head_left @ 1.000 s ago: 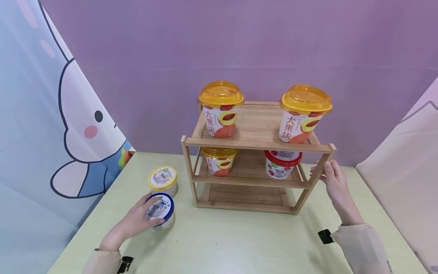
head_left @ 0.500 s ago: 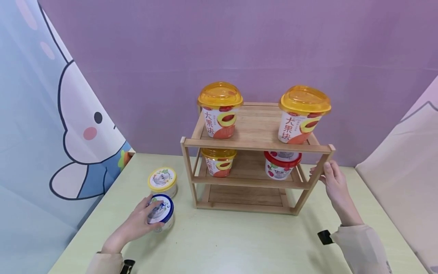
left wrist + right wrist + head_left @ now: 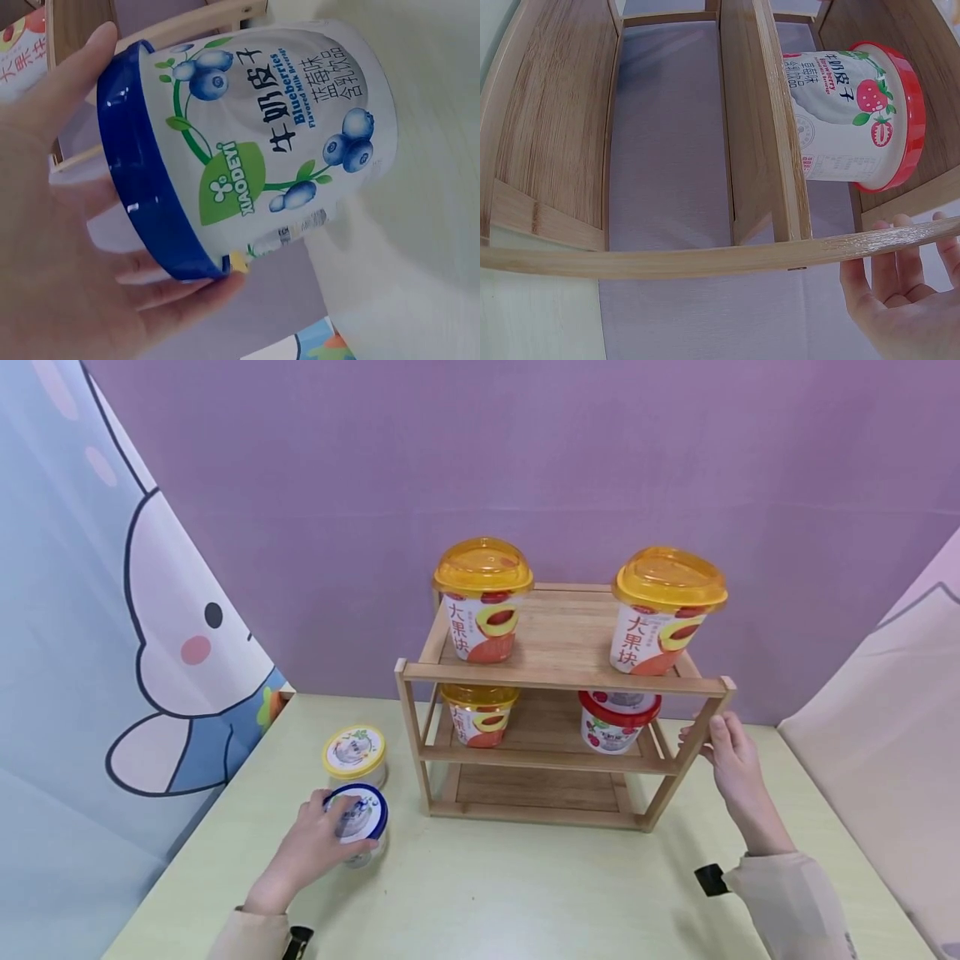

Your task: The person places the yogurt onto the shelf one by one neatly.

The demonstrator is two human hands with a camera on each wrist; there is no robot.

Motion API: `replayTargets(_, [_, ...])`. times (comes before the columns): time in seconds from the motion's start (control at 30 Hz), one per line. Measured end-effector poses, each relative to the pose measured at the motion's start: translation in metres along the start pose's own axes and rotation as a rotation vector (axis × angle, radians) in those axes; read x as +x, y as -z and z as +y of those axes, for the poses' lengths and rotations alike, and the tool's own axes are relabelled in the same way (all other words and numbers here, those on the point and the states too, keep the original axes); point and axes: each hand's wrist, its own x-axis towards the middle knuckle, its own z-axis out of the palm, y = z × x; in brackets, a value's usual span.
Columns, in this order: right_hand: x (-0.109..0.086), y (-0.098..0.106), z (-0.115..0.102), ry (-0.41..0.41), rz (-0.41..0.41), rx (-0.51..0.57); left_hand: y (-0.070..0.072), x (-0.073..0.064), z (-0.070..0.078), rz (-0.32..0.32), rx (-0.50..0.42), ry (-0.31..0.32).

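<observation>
In the head view my left hand (image 3: pixel 311 843) grips a blue-lidded tub (image 3: pixel 358 814) from above, at the left of the table. Up close in the left wrist view, thumb and fingers curl round the blue lid rim, and blueberries are printed on the white side. Just behind it stands a yellow-lidded tub (image 3: pixel 354 752). My right hand (image 3: pixel 738 768) holds the right front post of a three-level wooden rack (image 3: pixel 566 631). The right wrist view has those fingers round the frame, beside a red-lidded strawberry tub (image 3: pixel 855 120) on the middle shelf.
Two orange-lidded fruit cups, one left (image 3: pixel 483 610) and one right (image 3: pixel 660 618), stand on the top shelf. Another orange-lidded cup (image 3: pixel 482 718) is at the middle shelf's left. Behind the table (image 3: pixel 480 893) hangs a purple cloth (image 3: pixel 480 460), with a printed cloth (image 3: pixel 172 610) along the left.
My left hand and the blue-lidded tub have shifted slightly right over the last half second. The right hand and the rack have stayed in place.
</observation>
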Motion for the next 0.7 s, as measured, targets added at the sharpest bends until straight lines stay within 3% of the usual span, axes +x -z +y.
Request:
replayTargets(0.43, [-0.001, -0.001, -0.001, -0.020, 0.009, -0.040, -0.009, 0.003, 0.012, 0.087, 0.053, 0.050])
replayTargets(0.7, [-0.001, -0.001, -0.001, -0.017, 0.010, -0.030, -0.011, 0.003, 0.016, 0.108, 0.061, 0.079])
